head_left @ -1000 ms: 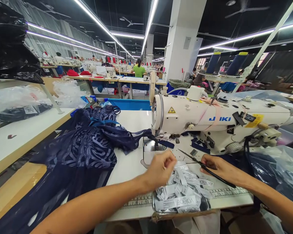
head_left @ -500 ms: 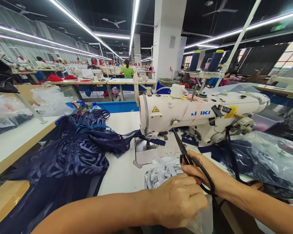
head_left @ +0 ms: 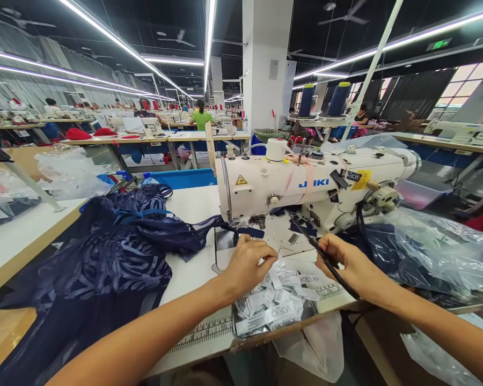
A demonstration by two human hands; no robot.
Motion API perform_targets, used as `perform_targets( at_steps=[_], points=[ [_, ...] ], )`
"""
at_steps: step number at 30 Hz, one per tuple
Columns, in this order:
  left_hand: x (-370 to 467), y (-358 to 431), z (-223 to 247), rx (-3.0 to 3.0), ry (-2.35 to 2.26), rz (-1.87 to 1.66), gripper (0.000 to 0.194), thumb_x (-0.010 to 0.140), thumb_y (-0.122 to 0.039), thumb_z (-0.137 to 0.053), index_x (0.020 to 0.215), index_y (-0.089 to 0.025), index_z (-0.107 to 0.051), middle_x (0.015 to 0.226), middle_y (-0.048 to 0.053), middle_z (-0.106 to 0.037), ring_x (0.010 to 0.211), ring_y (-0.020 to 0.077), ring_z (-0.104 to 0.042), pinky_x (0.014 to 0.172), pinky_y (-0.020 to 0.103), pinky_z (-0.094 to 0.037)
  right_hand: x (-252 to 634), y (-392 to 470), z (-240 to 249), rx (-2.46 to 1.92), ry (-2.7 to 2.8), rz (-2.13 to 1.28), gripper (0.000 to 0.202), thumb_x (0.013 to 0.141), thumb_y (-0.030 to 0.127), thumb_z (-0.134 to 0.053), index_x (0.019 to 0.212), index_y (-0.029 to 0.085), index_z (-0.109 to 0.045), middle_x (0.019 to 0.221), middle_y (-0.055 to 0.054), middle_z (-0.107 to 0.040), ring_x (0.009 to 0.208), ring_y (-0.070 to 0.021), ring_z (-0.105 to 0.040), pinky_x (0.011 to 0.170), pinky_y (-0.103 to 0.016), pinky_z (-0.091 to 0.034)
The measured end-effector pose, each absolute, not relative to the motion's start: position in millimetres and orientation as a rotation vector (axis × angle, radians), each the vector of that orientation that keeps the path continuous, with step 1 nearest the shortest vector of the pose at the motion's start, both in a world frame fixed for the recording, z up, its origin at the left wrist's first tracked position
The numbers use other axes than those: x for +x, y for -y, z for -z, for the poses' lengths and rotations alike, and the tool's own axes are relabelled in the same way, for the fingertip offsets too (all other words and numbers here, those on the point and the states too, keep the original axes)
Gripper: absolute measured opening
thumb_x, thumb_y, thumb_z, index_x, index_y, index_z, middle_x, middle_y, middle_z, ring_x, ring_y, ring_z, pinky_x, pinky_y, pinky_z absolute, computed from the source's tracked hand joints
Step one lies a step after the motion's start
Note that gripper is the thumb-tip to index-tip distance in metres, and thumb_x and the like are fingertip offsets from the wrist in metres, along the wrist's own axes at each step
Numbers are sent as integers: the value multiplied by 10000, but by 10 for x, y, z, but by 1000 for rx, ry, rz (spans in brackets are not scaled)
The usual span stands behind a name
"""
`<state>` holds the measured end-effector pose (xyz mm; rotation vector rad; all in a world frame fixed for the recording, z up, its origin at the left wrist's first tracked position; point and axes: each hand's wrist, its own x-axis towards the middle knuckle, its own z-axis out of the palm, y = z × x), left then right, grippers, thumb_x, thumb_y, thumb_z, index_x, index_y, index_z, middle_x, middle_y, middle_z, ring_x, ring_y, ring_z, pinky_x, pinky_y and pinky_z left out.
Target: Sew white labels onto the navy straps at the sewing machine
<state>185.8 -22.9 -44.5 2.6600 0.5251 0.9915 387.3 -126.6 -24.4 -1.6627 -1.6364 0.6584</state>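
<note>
scissors (head_left: 310, 239): black, in the right hand (head_left: 348, 262), held over the table (head_left: 195, 201) between the label tray and the machine. blades point forward and left, toward the machine bed. right hand is clamped on the handles; can't tell if the blades are fully closed.

left hand (head_left: 251, 262): at the far edge of the label pile, thumb and fingertips drawn close. can't tell if anything is pinched between them.

labels (head_left: 279, 308): loose white printed heap in a shallow metal tray (head_left: 235, 326) at the table's near edge. ruler markings (head_left: 201, 335) run along that edge.

sewing machine (head_left: 257, 185): white, beyond both hands, navy scraps (head_left: 251, 232) on its bed. navy garment (head_left: 121, 252) spread left of it, strap running to the needle area. clear plastic bag (head_left: 446, 252) with dark fabric, right of the right hand.

further back: two navy thread spools (head_left: 306, 102) on a stand, person in green (head_left: 201, 118) at another bench.
</note>
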Motion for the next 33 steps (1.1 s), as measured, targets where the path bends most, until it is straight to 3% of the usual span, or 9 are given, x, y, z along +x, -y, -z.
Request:
perform_targets(
  at_steps=[6,15,23,33],
  points=[
    [1737,207,399,2850,-599,-990,182,829,-156,-500,704,-180,-630,604,-16,-625,547,117,-529,634,309,-275,4103,1332,264,-1965,2048,-70,203,727,410,-503,744,228,-416,597,15,-515,515,-146,-437,514,-269,-294],
    [1687,227,411,2952,-619,-989,208,851,-171,-469,719,-168,-630,591,-17,-613,557,110,-522,650,303,-258,3929,1302,278,-1843,2405,269,147,775,354,-475,729,217,-454,621,-12,-585,560,-168,-530,494,-264,-230],
    [1657,233,456,2834,-715,-869,183,813,-117,-484,700,-171,-617,641,-12,-644,579,111,-554,643,270,-324,3965,1263,423,-1956,2420,330,134,783,344,-470,741,217,-468,531,0,-554,499,-179,-533,474,-264,-174],
    [1652,215,433,2714,-841,-822,165,760,-78,-512,689,-179,-623,657,-12,-657,592,117,-570,663,269,-363,4052,1219,405,-1933,2398,243,162,800,366,-440,804,207,-472,696,-43,-613,659,-215,-570,556,-277,-324]
  ],
)
